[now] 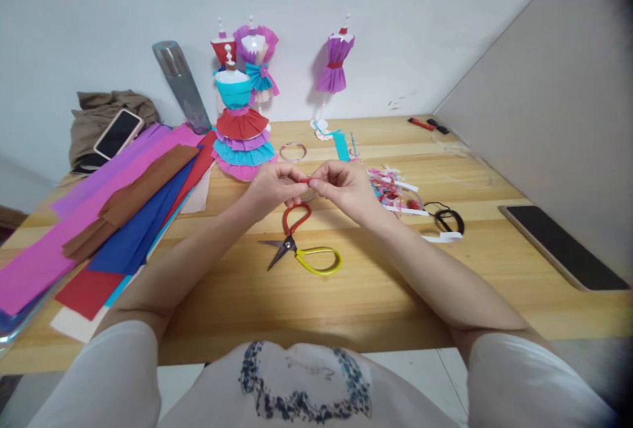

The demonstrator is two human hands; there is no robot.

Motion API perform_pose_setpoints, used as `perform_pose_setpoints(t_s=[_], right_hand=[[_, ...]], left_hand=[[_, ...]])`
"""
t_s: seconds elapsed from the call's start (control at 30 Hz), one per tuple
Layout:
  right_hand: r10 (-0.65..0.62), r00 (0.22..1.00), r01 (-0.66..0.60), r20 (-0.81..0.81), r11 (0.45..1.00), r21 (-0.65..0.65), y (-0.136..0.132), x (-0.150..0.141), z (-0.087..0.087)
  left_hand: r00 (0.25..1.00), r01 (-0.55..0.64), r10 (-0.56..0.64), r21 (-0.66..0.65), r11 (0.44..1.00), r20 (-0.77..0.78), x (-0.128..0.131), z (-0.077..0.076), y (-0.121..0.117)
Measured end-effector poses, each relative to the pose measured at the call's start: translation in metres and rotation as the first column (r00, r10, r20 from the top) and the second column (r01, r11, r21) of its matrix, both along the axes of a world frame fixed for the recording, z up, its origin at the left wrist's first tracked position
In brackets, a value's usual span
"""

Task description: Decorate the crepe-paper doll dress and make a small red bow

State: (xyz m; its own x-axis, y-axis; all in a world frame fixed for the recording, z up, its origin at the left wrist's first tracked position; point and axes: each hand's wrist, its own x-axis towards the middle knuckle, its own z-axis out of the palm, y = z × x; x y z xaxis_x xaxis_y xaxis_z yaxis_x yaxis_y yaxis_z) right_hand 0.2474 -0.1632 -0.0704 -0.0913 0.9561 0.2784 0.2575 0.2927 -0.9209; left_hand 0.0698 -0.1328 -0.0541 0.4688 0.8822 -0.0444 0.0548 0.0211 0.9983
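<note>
Close together over the middle of the table, my left hand point(277, 185) and my right hand point(342, 189) pinch a small red strip point(306, 181) between thumbs and fingertips. Most of the strip is hidden by the fingers, so its full shape does not show. Just below them lie scissors point(289, 243) with one red and one yellow handle, blades apart and pointing left. Behind my left hand stands a mini dress form point(242, 124) in tiered turquoise, red, purple and pink paper. A ring point(293, 152) rests on the wood behind both hands.
Long folded crepe paper sheets point(99, 204) cover the left side, with a phone point(119, 134), a cloth point(119, 103) and a bottle point(182, 85) behind. Another dress form point(336, 62) stands at the back. Paper scraps point(393, 192), a black band point(450, 221) and a dark tablet-like slab point(564, 243) lie right.
</note>
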Motion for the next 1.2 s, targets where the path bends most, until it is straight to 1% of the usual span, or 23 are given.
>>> perform_pose_setpoints(t_s=[0.2,0.33,0.47,0.53,0.57,0.6,0.63,0.67,0.7,0.73,0.77,0.8,0.83,0.93,1.0,1.07,1.13,1.2], right_hand=[[-0.047,0.999,0.048,-0.013,0.998,0.045,0.000,-0.003,-0.003],[-0.067,0.998,0.067,0.002,0.996,0.051,-0.001,-0.005,-0.004],[-0.070,0.997,0.070,0.009,0.996,0.063,-0.001,-0.003,-0.004],[-0.038,0.999,0.037,0.027,0.998,0.050,0.000,0.001,-0.004],[0.014,0.998,-0.016,0.063,0.999,0.033,0.000,0.004,-0.003],[0.100,0.987,-0.102,0.126,0.995,0.011,-0.001,0.006,-0.003],[0.222,0.951,-0.224,0.213,0.974,-0.019,-0.002,0.007,-0.003],[0.366,0.876,-0.368,0.315,0.928,-0.056,-0.003,0.008,-0.003],[0.495,0.762,-0.504,0.419,0.858,-0.096,-0.005,0.008,-0.004],[0.579,0.631,-0.610,0.517,0.782,-0.132,-0.007,0.007,-0.006],[0.611,0.510,-0.675,0.606,0.721,-0.158,-0.010,0.005,-0.007],[0.601,0.417,-0.705,0.682,0.687,-0.175,-0.013,0.003,-0.009],[0.567,0.350,-0.709,0.745,0.680,-0.184,-0.016,0.000,-0.011],[0.448,0.243,-0.661,0.861,0.726,-0.191,-0.024,-0.008,-0.013],[0.414,0.192,-0.636,0.890,0.743,-0.208,-0.028,-0.014,-0.011],[0.413,0.159,-0.620,0.897,0.748,-0.235,-0.030,-0.019,-0.009],[0.438,0.160,-0.617,0.885,0.744,-0.256,-0.030,-0.022,-0.007],[0.477,0.205,-0.621,0.855,0.738,-0.263,-0.028,-0.021,-0.003]], left_hand=[[0.999,-0.011,0.011,0.010,1.000,0.050,-0.001,-0.001,0.000],[0.999,-0.040,0.039,0.027,0.999,0.032,0.000,-0.001,-0.001],[0.998,-0.055,0.055,0.030,0.998,-0.008,-0.001,0.006,-0.001],[0.997,-0.066,0.067,0.043,0.997,-0.029,-0.004,0.011,0.001],[0.996,-0.079,0.080,0.053,0.996,-0.031,-0.006,0.013,0.003],[0.995,-0.096,0.098,0.060,0.994,-0.026,-0.008,0.016,0.005],[0.993,-0.114,0.115,0.062,0.992,-0.015,-0.011,0.017,0.007],[0.992,-0.129,0.130,0.060,0.990,0.000,-0.013,0.019,0.009],[0.990,-0.138,0.137,0.052,0.989,0.016,-0.015,0.020,0.010],[0.990,-0.139,0.138,0.041,0.989,0.031,-0.017,0.021,0.011],[0.990,-0.135,0.134,0.028,0.990,0.044,-0.018,0.021,0.012],[0.991,-0.126,0.125,0.013,0.992,0.056,-0.019,0.022,0.012],[0.991,-0.115,0.115,-0.005,0.993,0.068,-0.019,0.022,0.012],[0.989,-0.086,0.094,-0.076,0.993,0.114,-0.019,0.023,0.011],[0.983,-0.080,0.098,-0.115,0.990,0.155,-0.019,0.025,0.011],[0.976,-0.079,0.104,-0.130,0.988,0.193,-0.020,0.026,0.011],[0.969,-0.078,0.106,-0.132,0.988,0.222,-0.021,0.028,0.012],[0.963,-0.072,0.104,-0.133,0.989,0.248,-0.023,0.030,0.012]])
